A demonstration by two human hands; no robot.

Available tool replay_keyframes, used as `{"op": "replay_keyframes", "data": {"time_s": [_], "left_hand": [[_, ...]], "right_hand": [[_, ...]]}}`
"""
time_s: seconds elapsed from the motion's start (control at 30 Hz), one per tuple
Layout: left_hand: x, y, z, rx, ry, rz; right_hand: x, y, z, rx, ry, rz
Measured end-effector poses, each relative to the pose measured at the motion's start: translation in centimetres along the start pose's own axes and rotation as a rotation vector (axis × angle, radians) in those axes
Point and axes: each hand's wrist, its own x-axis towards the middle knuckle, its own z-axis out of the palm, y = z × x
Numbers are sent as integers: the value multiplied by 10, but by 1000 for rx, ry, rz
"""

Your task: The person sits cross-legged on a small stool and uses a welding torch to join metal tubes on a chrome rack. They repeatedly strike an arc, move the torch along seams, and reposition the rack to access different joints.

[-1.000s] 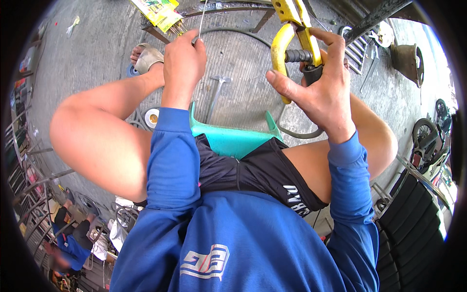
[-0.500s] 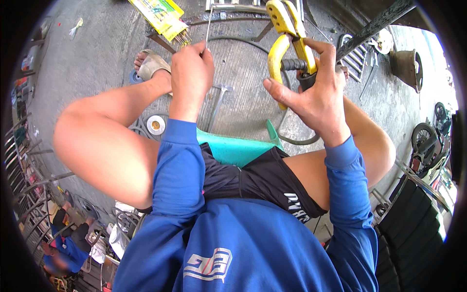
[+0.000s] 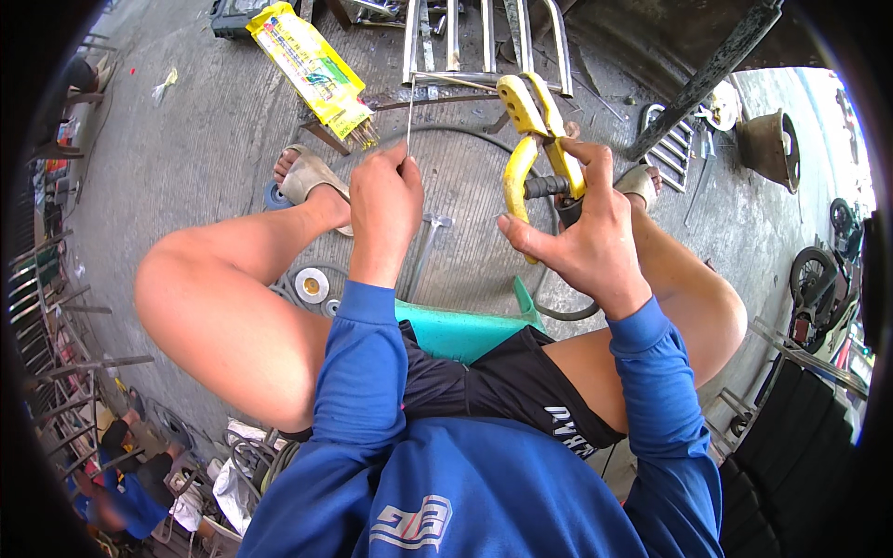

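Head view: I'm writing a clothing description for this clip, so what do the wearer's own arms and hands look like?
The left sleeve and right sleeve are long, blue and creased, with snug blue cuffs and no visible markings. The left hand and right hand are bare.

Floor (image 3: 219,139): grey concrete, finely ribbed. Green seat (image 3: 465,330) at lower centre. Metal frames (image 3: 98,366) clustered at left rim. Motorbike (image 3: 817,272) at right; bright light (image 3: 854,139) along upper-right rim.
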Motion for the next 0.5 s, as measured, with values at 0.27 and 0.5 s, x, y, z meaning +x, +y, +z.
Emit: {"op": "replay_keyframes", "data": {"time_s": [0.27, 0.5], "left_hand": [[1, 0, 1, 10, 55, 17], [0, 0, 1, 46, 23, -16]], "right_hand": [[3, -1, -3, -57, 89, -165], [1, 7, -6, -75, 66, -102]]}}
